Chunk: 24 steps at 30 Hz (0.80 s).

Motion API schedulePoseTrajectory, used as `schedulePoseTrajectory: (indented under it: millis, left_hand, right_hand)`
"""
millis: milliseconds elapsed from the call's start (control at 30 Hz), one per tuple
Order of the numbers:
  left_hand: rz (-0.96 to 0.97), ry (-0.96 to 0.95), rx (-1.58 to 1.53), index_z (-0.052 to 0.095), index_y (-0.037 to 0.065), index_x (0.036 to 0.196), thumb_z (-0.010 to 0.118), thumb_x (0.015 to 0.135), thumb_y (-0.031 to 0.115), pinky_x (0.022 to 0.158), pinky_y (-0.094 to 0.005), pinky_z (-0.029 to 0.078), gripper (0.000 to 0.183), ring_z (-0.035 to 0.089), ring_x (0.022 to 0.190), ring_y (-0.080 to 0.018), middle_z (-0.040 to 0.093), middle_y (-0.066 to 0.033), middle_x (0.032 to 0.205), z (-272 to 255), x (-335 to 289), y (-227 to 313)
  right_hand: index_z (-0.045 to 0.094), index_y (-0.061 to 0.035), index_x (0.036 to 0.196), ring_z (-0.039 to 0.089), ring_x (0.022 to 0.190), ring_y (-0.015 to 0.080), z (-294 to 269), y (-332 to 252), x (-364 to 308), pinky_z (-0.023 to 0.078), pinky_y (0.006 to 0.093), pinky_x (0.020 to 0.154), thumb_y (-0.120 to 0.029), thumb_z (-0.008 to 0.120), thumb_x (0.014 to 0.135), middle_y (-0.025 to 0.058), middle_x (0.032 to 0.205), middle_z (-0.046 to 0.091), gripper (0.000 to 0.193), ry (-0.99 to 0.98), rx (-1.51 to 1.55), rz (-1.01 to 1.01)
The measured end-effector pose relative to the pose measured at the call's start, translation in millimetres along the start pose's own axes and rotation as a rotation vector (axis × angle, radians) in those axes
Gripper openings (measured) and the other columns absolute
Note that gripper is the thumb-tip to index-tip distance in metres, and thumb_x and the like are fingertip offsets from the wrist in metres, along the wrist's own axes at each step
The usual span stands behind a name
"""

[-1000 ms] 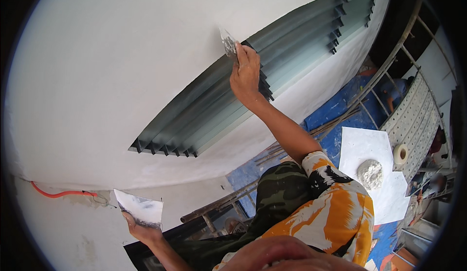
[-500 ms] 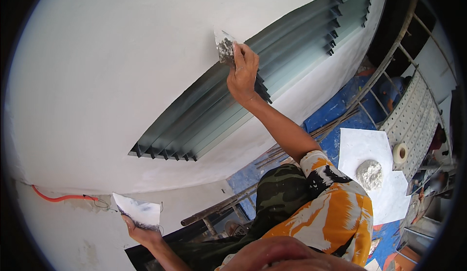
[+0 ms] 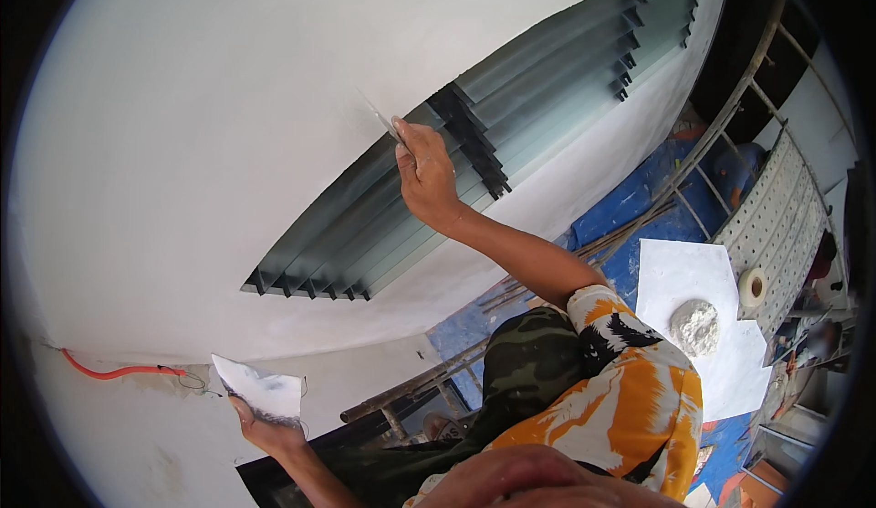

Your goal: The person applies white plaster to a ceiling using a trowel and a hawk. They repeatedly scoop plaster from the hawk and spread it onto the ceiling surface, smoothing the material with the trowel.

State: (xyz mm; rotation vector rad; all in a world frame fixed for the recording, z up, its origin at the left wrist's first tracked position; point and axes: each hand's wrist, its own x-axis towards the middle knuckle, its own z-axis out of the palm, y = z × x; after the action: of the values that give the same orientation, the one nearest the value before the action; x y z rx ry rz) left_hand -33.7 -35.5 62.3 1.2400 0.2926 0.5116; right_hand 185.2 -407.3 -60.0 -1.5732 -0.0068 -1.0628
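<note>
Your right hand [image 3: 427, 172] has its fingers closed on a scraper [image 3: 377, 113], seen edge-on; the blade juts past your fingertips toward the wall [image 3: 201, 143], beside the louvres [image 3: 333, 225]; contact is unclear. Your left hand [image 3: 272, 435] grips a smeared plate [image 3: 272, 391] by its lower edge. A white heap [image 3: 694, 327] sits on a sheet [image 3: 675, 266].

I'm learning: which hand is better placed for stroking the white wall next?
Likely the right hand: its thin grey blade adjoins the white wall; the left hand holds a whitish squarish plate lower in view.
</note>
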Motion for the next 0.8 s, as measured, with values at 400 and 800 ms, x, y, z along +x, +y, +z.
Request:
schedulePoseTrajectory:
  millis: [400, 800]
  left_hand:
    - [-0.034, 0.014, -0.027, 0.05, 0.003, 0.15, 0.047, 0.112, 0.035, 0.099, -0.0448, 0.056, 0.05, 0.063, 0.119, -0.0275, 0.061, -0.0092, 0.139, -6, 3, -4]
    - [-0.039, -0.018, -0.055, 0.05, 0.004, 0.15, 0.05, 0.111, 0.035, 0.103, -0.0447, 0.054, 0.05, 0.062, 0.124, -0.0277, 0.061, -0.0095, 0.142, -17, 3, -3]
  right_hand:
    - [0.061, -0.0024, 0.109, 0.067, 0.075, 0.0221, -100, 34, 63, 0.05, 0.035, 0.051, -0.006, 0.059, 0.091, 0.0106, 0.095, 0.069, 0.018, -0.23, 0.958, 1.148]
    - [0.061, 0.0024, 0.116, 0.073, 0.087, 0.0296, -211, 91, 111, 0.064, 0.0418, 0.061, -0.009, 0.06, 0.093, 0.0175, 0.103, 0.07, 0.026, 0.169, 0.702, 0.913]
